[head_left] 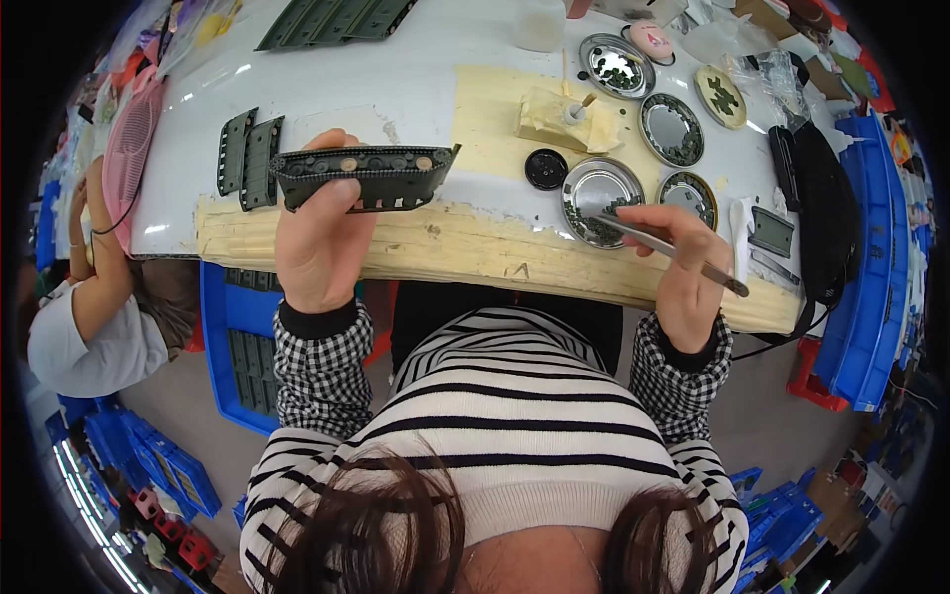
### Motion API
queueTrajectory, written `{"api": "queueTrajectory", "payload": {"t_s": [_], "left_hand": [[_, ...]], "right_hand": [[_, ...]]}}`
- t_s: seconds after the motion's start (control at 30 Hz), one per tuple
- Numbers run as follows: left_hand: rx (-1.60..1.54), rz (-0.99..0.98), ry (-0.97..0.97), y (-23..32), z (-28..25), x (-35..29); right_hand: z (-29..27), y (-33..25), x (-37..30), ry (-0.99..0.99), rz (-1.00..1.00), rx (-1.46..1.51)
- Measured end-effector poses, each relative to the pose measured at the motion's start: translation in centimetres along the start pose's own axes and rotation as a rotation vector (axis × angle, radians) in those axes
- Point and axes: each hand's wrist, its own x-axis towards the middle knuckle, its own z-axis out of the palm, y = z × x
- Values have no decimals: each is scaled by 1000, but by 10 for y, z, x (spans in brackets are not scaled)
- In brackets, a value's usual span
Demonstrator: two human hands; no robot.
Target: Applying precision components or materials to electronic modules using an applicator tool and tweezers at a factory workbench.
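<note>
My left hand (322,243) grips a dark green toy tank hull (396,183) with a row of small round wheels along its side, held up above the table's front edge. Thumb in front and fingers behind, it keeps the hull roughly level. Metal tweezers (717,275) are pinched in my right hand (688,272). Their tips reach into a round metal dish (594,176) of small dark green parts; whether they grip a part is too small to tell. Beside that dish lies a round black dish (546,169) with dark contents.
More green hull pieces (261,163) lie left; long green panels (341,22) lie farther back. Metal dishes (675,107) of small parts and a yellow block (544,124) stand right of centre. A black bag (831,218) edges the right. A blue crate (220,366) and another person (84,337) are left.
</note>
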Motion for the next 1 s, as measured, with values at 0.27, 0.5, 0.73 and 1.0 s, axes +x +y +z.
{"api": "queueTrajectory", "payload": {"t_s": [0.27, 0.5, 0.73, 1.0], "left_hand": [[-370, -189, -115, -34, 13, 3], [66, -290, 2, -27, 53, -5], [228, -292, -22, -33, 58, -12], [382, -398, -205, -46, 58, -9]], "right_hand": [[13, 11, 8, 10, -69, -173], [16, 15, 11, -13, -126, -262], [17, 15, 15, -41, -168, -291], [24, -10, 10, -22, -159, -21]]}}
